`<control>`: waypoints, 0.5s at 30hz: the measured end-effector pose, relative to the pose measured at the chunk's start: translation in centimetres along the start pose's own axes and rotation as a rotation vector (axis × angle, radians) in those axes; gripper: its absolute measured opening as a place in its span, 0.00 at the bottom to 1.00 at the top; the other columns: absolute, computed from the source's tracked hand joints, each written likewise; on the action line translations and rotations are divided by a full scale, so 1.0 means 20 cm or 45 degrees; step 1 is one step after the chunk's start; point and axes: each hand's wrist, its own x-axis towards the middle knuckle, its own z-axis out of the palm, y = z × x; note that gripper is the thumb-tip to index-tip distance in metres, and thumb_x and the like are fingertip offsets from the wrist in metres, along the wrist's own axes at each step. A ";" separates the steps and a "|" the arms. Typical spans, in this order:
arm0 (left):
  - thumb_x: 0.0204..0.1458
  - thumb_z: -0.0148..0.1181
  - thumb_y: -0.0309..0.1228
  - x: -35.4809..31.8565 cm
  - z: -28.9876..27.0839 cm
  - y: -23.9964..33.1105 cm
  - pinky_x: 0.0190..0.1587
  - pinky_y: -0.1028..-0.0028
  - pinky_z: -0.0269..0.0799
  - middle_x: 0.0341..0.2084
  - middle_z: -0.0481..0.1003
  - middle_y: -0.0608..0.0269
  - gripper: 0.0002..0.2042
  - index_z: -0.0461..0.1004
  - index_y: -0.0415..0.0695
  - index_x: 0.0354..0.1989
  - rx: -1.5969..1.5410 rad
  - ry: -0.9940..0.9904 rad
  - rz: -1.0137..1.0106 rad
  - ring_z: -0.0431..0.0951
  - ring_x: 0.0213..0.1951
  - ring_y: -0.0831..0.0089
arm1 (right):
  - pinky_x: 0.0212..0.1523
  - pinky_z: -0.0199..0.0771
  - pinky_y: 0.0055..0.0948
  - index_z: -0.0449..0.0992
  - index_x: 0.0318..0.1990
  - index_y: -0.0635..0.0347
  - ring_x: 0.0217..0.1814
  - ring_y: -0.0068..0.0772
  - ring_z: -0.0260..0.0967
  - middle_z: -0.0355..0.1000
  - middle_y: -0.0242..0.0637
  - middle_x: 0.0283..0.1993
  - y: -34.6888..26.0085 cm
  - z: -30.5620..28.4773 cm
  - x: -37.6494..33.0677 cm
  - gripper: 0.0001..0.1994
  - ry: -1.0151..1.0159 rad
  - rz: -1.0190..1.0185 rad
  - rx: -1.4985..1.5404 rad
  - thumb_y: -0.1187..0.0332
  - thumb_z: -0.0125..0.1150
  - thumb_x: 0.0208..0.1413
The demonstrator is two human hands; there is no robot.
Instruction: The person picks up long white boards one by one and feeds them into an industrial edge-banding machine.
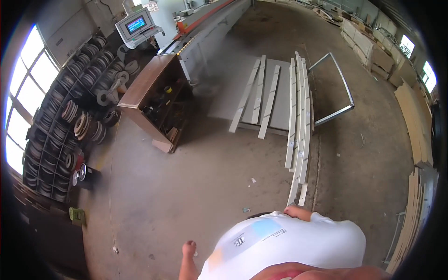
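Note:
Several long white strips (303, 126) with dark printed marks lie side by side on a low stack, their near ends reaching toward my body. My right hand (295, 212) is closed at the near end of the lowest long strip (294, 190), in front of my white shirt; my fingertips are partly hidden. Low at my left side hangs my left hand (189, 247), its fingers curled in with nothing visible in them. Three more white strips (268, 102) rest apart on a grey board (221, 102), left of the bundle.
A metal frame handle (347, 108) stands right of the strips. To the left are a brown open cabinet (149, 88) and a rack of dark rolls (60, 121). A machine with a screen (136, 25) stands behind. Stacked boards (413, 126) line the right side.

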 end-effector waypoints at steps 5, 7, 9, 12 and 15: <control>0.60 0.64 0.48 0.60 -0.34 0.61 0.61 0.56 0.77 0.53 0.84 0.51 0.22 0.84 0.49 0.57 0.545 -0.036 0.336 0.82 0.58 0.50 | 0.39 0.79 0.36 0.85 0.46 0.62 0.38 0.32 0.81 0.84 0.39 0.39 -0.54 0.08 0.12 0.15 0.510 0.112 0.767 0.58 0.65 0.67; 0.65 0.58 0.47 0.80 -0.36 0.84 0.61 0.56 0.77 0.56 0.83 0.50 0.22 0.81 0.50 0.61 0.310 -0.171 0.296 0.81 0.59 0.50 | 0.41 0.78 0.38 0.85 0.47 0.62 0.40 0.34 0.81 0.84 0.41 0.41 -0.57 0.18 0.30 0.15 0.484 0.114 0.650 0.58 0.65 0.67; 0.67 0.56 0.47 0.90 -0.41 1.08 0.62 0.55 0.77 0.57 0.82 0.50 0.22 0.80 0.50 0.64 0.425 -0.213 0.513 0.81 0.60 0.49 | 0.43 0.78 0.41 0.85 0.47 0.61 0.43 0.36 0.81 0.84 0.42 0.43 -0.61 0.22 0.54 0.16 0.360 0.139 0.577 0.56 0.65 0.66; 0.69 0.55 0.46 0.97 -0.53 1.30 0.61 0.54 0.78 0.58 0.82 0.51 0.22 0.79 0.49 0.64 0.433 -0.232 0.588 0.81 0.62 0.51 | 0.46 0.78 0.45 0.85 0.48 0.60 0.46 0.37 0.81 0.84 0.43 0.45 -0.81 -0.02 0.98 0.19 0.234 0.113 0.463 0.53 0.65 0.65; 0.69 0.55 0.46 1.04 -0.71 1.52 0.61 0.54 0.78 0.58 0.82 0.51 0.21 0.79 0.49 0.64 0.338 -0.335 0.432 0.81 0.61 0.51 | 0.49 0.78 0.49 0.85 0.48 0.59 0.49 0.39 0.81 0.85 0.45 0.48 -1.01 -0.34 1.45 0.21 0.176 -0.065 0.660 0.49 0.65 0.64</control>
